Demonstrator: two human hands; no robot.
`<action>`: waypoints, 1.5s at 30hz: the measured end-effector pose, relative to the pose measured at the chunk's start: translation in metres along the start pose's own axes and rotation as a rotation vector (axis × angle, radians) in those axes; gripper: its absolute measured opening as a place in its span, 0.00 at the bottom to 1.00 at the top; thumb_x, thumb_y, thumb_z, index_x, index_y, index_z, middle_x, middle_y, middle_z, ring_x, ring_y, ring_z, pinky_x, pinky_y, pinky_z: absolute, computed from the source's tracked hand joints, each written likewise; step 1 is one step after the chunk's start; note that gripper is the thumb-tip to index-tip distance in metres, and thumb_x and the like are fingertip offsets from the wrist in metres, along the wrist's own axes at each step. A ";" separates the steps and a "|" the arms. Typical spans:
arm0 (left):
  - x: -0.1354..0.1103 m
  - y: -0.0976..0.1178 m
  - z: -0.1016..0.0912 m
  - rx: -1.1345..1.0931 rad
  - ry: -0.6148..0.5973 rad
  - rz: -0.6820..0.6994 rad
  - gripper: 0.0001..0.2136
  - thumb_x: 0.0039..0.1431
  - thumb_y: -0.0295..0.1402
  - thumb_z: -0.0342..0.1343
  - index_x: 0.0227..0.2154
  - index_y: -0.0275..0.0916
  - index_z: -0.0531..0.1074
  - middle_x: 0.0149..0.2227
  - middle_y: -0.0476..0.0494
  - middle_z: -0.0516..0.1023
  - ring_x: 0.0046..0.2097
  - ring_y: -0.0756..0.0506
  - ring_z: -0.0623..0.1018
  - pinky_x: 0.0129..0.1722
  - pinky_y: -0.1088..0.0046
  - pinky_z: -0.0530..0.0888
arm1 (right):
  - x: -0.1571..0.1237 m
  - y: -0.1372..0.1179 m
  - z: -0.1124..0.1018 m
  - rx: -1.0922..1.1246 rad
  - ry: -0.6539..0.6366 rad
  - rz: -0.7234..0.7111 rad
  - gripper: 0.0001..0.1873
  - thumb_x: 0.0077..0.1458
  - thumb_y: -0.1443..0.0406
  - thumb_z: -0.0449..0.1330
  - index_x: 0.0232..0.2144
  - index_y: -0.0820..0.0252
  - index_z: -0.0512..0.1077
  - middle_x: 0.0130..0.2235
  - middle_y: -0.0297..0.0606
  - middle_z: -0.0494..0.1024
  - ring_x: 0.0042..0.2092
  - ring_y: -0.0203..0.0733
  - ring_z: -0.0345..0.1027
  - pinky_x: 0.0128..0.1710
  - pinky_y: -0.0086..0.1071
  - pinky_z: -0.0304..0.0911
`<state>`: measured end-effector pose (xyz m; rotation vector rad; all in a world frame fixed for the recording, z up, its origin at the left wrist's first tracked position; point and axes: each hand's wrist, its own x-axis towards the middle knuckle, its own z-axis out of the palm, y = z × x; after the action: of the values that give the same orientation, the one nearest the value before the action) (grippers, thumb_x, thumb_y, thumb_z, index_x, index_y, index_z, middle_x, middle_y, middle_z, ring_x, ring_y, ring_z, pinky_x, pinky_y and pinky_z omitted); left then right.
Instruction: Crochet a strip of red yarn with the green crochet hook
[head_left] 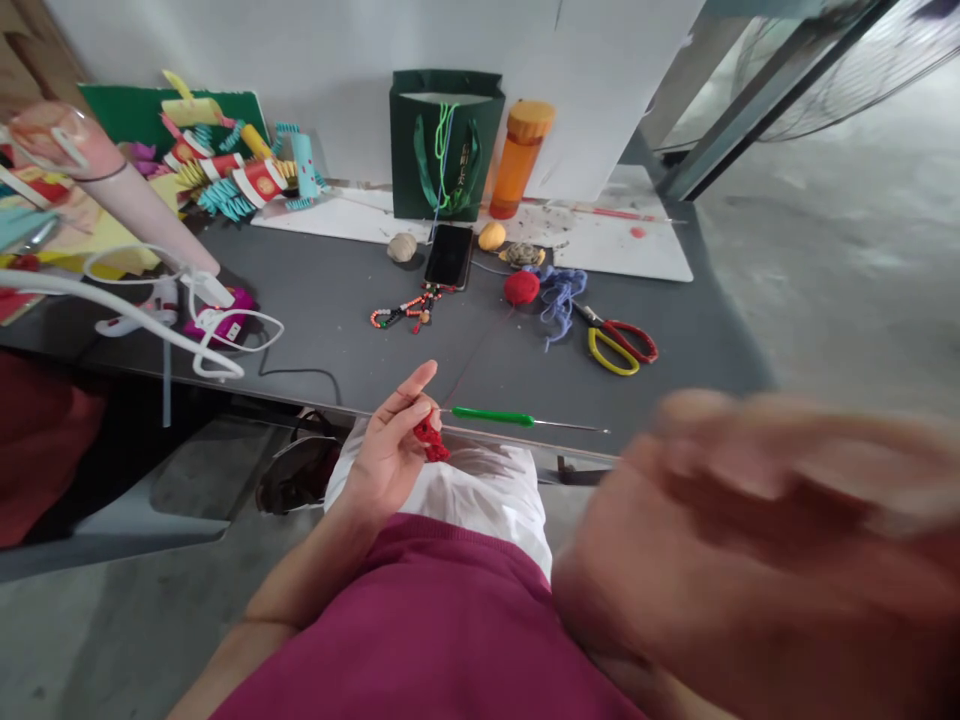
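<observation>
My left hand (390, 450) is at the table's front edge, thumb and fingers pinching a small red crochet piece (431, 438). A crochet hook (495, 416) with a green handle sticks out to the right from those fingers, its metal tip pointing right. From the piece a thin red thread runs back toward a red yarn ball (522, 288). My right hand (765, 540) is raised close to the camera, large and smeared by motion. Its fingers look bent, but whether they hold anything cannot be made out.
Scissors (621, 345) with red and yellow handles lie beside tangled blue yarn (561, 298). Farther back are a phone (448, 257) with a beaded strap, a green paper bag (446, 140) and an orange bottle (519, 160). White cables (135, 312) and paper crafts (247, 180) crowd the left.
</observation>
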<state>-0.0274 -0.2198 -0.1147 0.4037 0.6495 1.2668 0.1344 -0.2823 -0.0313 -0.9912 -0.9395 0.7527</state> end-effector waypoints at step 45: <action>-0.003 0.006 0.011 0.360 -0.197 0.029 0.26 0.53 0.32 0.74 0.57 0.45 0.80 0.33 0.49 0.81 0.33 0.51 0.77 0.36 0.75 0.77 | 0.003 0.113 0.010 0.175 -0.199 0.196 0.04 0.57 0.56 0.72 0.34 0.46 0.84 0.40 0.35 0.85 0.47 0.44 0.78 0.51 0.43 0.74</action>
<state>-0.0250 -0.2200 -0.1024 0.8267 0.7054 1.1202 0.1142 -0.2345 -0.1326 -0.8725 -0.9375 1.0960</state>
